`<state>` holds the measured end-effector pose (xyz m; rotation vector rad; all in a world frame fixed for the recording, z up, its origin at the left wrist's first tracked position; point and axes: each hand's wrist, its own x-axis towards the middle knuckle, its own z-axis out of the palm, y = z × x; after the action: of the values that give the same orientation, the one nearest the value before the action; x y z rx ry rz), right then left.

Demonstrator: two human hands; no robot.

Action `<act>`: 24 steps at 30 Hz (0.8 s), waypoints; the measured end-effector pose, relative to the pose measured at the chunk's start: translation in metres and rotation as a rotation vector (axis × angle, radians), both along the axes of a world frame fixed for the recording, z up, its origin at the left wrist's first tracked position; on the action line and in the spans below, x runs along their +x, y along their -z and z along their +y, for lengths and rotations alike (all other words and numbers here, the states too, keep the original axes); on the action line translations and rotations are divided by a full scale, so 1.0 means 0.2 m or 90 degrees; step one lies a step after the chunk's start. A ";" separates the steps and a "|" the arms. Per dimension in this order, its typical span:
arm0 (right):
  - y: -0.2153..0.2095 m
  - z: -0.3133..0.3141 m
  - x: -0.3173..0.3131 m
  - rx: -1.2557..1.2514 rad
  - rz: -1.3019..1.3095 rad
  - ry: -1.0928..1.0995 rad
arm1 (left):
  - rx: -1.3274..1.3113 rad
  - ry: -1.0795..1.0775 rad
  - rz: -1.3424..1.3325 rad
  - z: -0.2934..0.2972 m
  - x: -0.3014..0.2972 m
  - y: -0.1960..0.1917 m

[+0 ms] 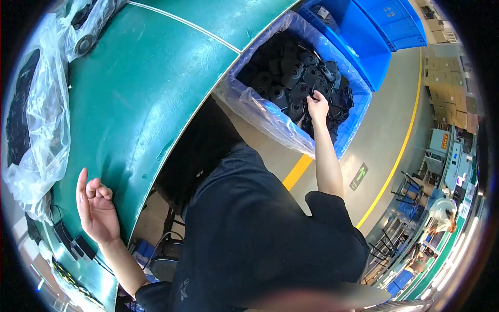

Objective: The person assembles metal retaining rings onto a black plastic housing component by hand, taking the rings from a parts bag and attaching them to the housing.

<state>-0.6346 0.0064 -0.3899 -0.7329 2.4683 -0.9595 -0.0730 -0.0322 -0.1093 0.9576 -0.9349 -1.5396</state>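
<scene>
My left hand (pixel 99 213) is over the green table (pixel 135 78), palm turned up. Its index finger points out, the other fingers are loosely bent, and nothing is in it. At the right my arm stretches out over a blue crate (pixel 358 112) lined with clear plastic (pixel 260 115). Inside it lies a heap of black moulded parts (pixel 292 73), many with a round ring-shaped middle. My right hand (pixel 318 108) is at the near right part of this heap, fingers slightly bent and apart. No part shows between them; whether the fingertips touch one is unclear.
Clear plastic bags (pixel 44 119) with black things in them lie along the table's left side. A small black box with a cable (pixel 83 247) lies at the near left. Another blue crate (pixel 358 47) stands beyond the lined one. Cardboard boxes (pixel 447 88) are stacked far right.
</scene>
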 end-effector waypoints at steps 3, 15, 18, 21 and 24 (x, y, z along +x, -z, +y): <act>0.04 -0.02 0.01 -0.029 0.206 -0.055 | -0.003 0.004 -0.007 0.00 -0.01 -0.01; -0.11 -0.01 0.09 0.140 0.207 -0.141 | -0.001 -0.020 -0.035 0.02 -0.01 -0.01; -0.10 0.04 0.05 0.164 0.182 -0.118 | -0.010 -0.010 -0.048 0.02 -0.01 -0.01; -0.07 0.08 0.00 0.156 0.154 -0.108 | -0.012 -0.009 -0.059 0.03 -0.01 0.00; -0.07 0.13 -0.05 0.124 0.107 -0.060 | -0.010 -0.010 -0.063 0.03 -0.01 -0.01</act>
<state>-0.6456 0.0331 -0.3759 -0.8862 2.5976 -0.6349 -0.0758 -0.0264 -0.1071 1.0349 -1.0060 -1.4807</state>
